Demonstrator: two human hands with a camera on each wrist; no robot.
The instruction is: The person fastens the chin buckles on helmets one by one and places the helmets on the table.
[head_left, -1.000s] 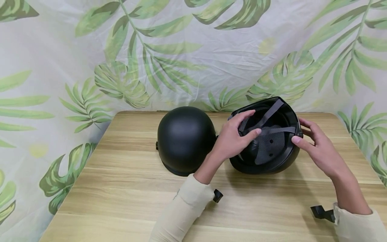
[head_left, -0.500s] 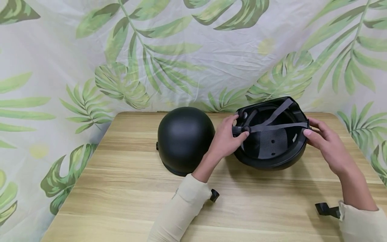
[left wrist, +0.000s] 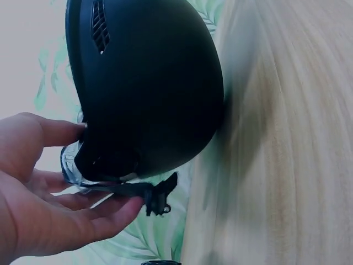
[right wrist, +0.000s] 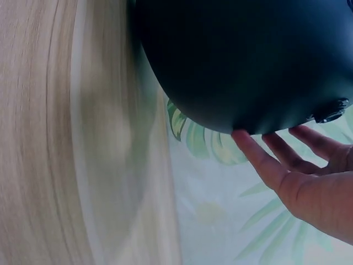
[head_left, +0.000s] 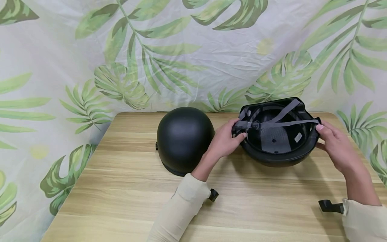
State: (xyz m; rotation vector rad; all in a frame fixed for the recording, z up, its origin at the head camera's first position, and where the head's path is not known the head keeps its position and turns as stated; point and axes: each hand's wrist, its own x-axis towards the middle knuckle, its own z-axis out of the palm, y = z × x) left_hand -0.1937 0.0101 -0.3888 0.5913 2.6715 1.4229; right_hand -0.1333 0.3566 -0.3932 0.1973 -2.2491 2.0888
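A black helmet is turned with its padded inside up, at the right back of the table. Grey chin straps run across its opening. My left hand grips its left rim, thumb at the rim and fingers around the strap side. In the left wrist view a black clip hangs by the fingertips of that hand. My right hand holds the right rim, thumb on top. In the right wrist view its fingertips touch the shell near a small knob. Whether the helmet touches the table, I cannot tell.
A second black helmet stands dome up on the wooden table, left of my left hand. Behind the table hangs a leaf-print cloth. Black mounts stick out from the sleeves.
The held helmet has moved right and turned, so its opening faces me more squarely and the straps lie across it. My left hand has gone from over the opening to the left rim.
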